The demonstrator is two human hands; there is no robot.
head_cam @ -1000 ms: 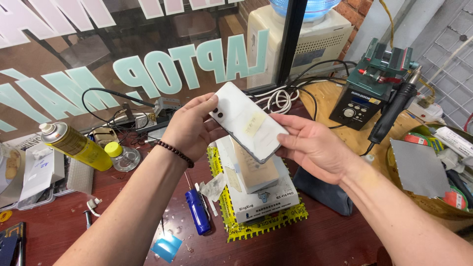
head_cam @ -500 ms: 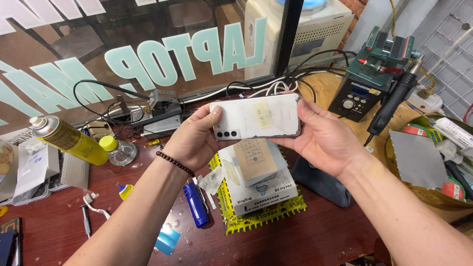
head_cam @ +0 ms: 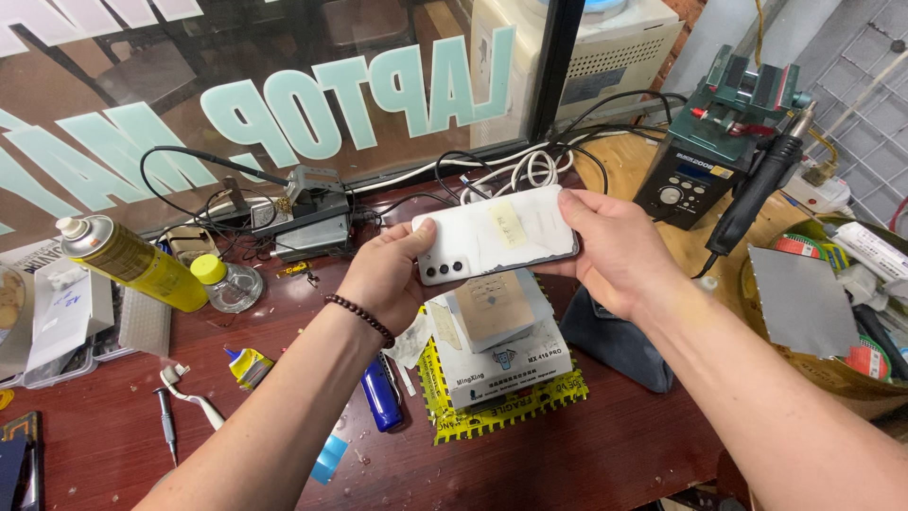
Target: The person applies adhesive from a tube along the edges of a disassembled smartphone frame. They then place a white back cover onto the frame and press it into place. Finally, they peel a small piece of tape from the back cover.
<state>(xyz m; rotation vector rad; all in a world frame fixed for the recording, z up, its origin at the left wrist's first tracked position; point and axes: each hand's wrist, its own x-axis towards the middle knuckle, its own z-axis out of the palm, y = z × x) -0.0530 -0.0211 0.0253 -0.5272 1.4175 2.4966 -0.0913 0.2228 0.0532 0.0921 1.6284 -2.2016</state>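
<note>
Fingers of both hands grip a white phone (head_cam: 496, 241) by its short ends, holding it level and back-up above the bench. The left hand (head_cam: 386, 276), with a dark bead bracelet (head_cam: 360, 318) at the wrist, clasps the end with the camera lenses; the right hand (head_cam: 612, 248) clasps the other end. A pale sticker sits on the phone's back. Directly beneath lies a small grey box (head_cam: 503, 343) on a yellow mat (head_cam: 503, 405), with a blue pen-like tool (head_cam: 380, 394) just beside it. The surface is a reddish-brown wooden table (head_cam: 586, 454), scattered with small debris. Further left stand a yellow spray can (head_cam: 132, 261) and a small clear bottle (head_cam: 224, 281). To the right sits a soldering station (head_cam: 690, 180). Behind, a glass pane (head_cam: 284, 85) with pale lettering closes off the bench, with cables coiled along its foot.
</note>
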